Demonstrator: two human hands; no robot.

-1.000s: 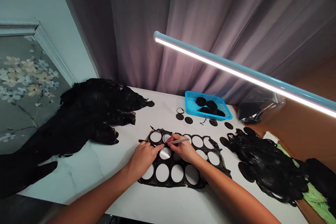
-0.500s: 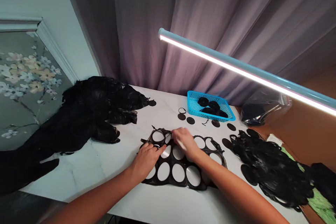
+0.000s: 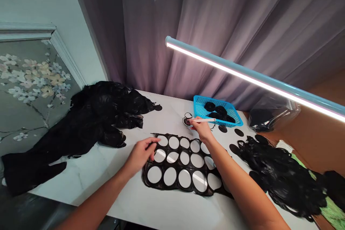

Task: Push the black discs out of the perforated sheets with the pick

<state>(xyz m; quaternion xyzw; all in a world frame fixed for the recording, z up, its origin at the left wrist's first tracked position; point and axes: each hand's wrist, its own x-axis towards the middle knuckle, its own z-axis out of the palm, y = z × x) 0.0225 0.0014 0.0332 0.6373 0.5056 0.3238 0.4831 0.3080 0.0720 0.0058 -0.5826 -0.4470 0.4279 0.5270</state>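
Observation:
A black sheet with rows of round holes (image 3: 176, 167) lies flat on the white table, the table's surface showing through the holes. At the sheet's upper left corner is my left hand (image 3: 140, 154), its thumb and index finger apart at the edge. My right hand (image 3: 202, 129) is beyond the sheet's far edge, closed around a slim white pen-like tool (image 3: 206, 120). Its fingertips reach a black ring-shaped scrap (image 3: 188, 115), near a dark disc they partly cover. Whether they also pinch the scrap is unclear. My right forearm covers part of the sheet's right side.
A blue basket (image 3: 237, 118) with black round pieces stands at the back. Loose black discs (image 3: 239, 132) lie before it. Heaps of black material flank the work, one on the left (image 3: 88, 122) and one on the right (image 3: 283, 176). A lit tube lamp (image 3: 242, 72) hangs above.
My right hand has moved from the sheet to the scraps beyond it. My left hand has drawn back to the left corner, and the sheet now lies flatter with more holes showing.

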